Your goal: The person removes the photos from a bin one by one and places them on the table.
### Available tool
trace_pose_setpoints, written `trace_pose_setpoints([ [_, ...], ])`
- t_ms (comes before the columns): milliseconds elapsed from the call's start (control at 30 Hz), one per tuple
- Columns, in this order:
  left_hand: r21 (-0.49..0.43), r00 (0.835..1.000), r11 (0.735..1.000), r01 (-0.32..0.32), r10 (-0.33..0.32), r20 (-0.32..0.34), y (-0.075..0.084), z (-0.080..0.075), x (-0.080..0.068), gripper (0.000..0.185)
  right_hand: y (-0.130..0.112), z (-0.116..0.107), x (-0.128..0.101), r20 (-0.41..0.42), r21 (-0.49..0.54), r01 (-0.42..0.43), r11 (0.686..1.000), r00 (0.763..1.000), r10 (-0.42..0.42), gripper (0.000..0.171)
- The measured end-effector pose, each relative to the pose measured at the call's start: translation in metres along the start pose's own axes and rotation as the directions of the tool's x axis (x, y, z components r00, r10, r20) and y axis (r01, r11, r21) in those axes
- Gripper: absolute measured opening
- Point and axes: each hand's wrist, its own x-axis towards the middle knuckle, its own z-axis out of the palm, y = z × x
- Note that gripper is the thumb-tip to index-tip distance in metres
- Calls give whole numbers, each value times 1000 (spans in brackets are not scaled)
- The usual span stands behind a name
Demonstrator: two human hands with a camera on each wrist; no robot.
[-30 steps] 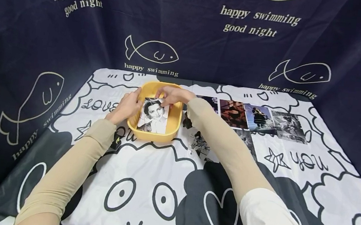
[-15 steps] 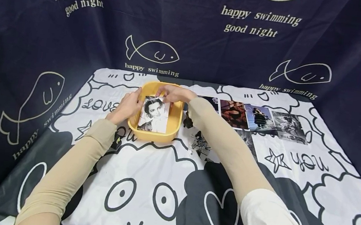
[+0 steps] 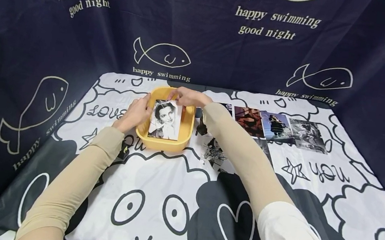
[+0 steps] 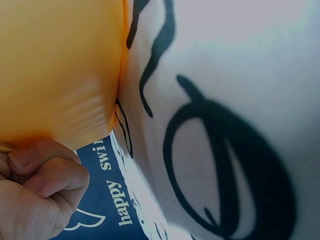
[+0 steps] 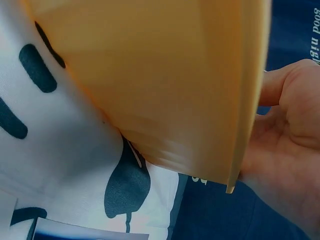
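Note:
A yellow plastic tub (image 3: pixel 163 144) sits on the black-and-white cartoon cloth at the back left of the table. Inside it a black-and-white portrait photo (image 3: pixel 165 120) stands tilted, leaning back. My right hand (image 3: pixel 187 96) pinches the photo's top edge over the tub's far rim. My left hand (image 3: pixel 138 112) grips the tub's left rim, thumb over the edge. In the left wrist view curled fingers (image 4: pixel 40 192) lie against the tub wall (image 4: pixel 60 65). The right wrist view shows the tub's outer wall (image 5: pixel 165 75) and my palm (image 5: pixel 290 130) behind its rim; the photo is hidden there.
Several photos lie to the right of the tub: a brown one (image 3: pixel 248 121), a bluish one (image 3: pixel 277 126), a grey one (image 3: pixel 307 135), and a black-and-white one (image 3: pixel 215 154) partly under my right forearm. Dark blue fish-print curtains (image 3: pixel 202 38) close in the back and sides.
My right hand has lifted the photo's top edge up and back, so the photo stands more upright in the tub. My left hand has stayed on the rim.

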Motion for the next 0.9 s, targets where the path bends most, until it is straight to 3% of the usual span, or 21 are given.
trace_pose_setpoints([
  [900,-26,1000,1000,18,-18,7,1,0,1,68,1,-25,-24,-68,191,41,981,997,-29,42],
])
